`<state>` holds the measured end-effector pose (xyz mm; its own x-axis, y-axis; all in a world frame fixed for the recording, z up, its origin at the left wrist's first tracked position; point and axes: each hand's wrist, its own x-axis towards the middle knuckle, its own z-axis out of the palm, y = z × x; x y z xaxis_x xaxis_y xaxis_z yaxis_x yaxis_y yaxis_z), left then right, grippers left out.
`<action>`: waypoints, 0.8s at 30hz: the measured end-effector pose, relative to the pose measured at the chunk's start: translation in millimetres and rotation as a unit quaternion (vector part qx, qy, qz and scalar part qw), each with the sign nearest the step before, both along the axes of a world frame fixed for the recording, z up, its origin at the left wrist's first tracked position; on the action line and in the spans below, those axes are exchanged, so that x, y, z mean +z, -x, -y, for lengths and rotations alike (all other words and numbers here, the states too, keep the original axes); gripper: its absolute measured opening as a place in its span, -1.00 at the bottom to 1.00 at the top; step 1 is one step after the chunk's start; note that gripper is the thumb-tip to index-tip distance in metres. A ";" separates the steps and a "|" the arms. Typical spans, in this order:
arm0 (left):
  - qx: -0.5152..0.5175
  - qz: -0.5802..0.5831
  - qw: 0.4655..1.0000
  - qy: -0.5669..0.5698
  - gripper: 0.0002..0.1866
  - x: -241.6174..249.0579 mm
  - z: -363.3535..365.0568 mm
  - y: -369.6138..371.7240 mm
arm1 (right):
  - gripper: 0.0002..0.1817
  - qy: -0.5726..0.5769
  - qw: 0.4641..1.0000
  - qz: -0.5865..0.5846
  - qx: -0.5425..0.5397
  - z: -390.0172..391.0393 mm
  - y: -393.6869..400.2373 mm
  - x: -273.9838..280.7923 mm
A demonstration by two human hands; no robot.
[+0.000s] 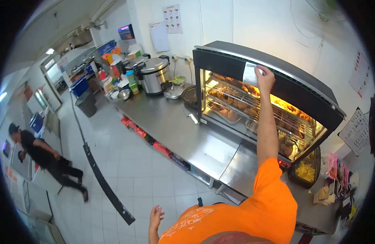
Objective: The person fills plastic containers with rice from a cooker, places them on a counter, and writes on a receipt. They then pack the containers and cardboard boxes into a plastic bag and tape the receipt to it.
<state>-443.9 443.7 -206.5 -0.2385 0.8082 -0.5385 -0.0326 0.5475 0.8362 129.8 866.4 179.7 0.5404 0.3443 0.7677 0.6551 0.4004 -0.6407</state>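
Note:
A small white paper slip [250, 75] is pinched between the fingers of my right hand [265, 79]. It lies against the dark upper front edge of a lit glass food warmer [220, 61]. Racks inside hold trays of browned food pieces [232, 106], partly covered by my raised forearm. My left hand [155, 218] hangs low over the tiled floor, apart from the counter, with fingers loosely parted and nothing in them.
A steel counter [171, 122] carries a large lidded cooker [153, 73], bowls and bottles. Right of the warmer stand a dark tub of yellow food [306, 171] and clutter. On the left, another person [45, 152] in dark clothes walks near a grey bin [86, 104].

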 end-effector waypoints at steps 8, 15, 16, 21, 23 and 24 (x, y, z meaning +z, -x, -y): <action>-0.289 -0.109 0.943 -0.122 -0.46 52.7 -312.3 61.6 | -0.58 0.231 0.945 0.091 -0.215 -1.6 33.4 33.6; -0.152 -0.146 0.972 -0.107 -0.49 -97.7 -455.7 163.2 | -0.69 -0.137 0.967 0.067 -0.205 -103.0 138.7 -91.0; -0.124 -0.172 0.976 -0.056 -0.45 -129.0 -441.4 185.4 | -0.71 -0.147 0.978 -0.003 -0.147 -136.2 177.4 -129.6; -0.284 -0.339 0.888 0.124 -0.33 -232.4 -290.7 320.8 | -0.82 0.162 0.862 0.032 0.479 -287.5 489.9 -315.1; -0.176 -0.334 0.905 0.198 -0.49 -214.0 -235.6 361.6 | -0.82 0.282 0.713 0.234 0.598 -300.4 611.7 -243.6; -0.218 -0.480 0.846 0.077 -0.52 -207.4 -216.8 380.0 | -0.82 0.292 0.664 0.285 0.627 -322.3 655.6 -235.0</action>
<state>-823.9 660.5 -414.0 -0.3227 0.8696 -0.3737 0.8544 0.4375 0.2803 -525.8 1188.7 -55.3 -0.7722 0.5786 0.2625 0.2447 0.6521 -0.7175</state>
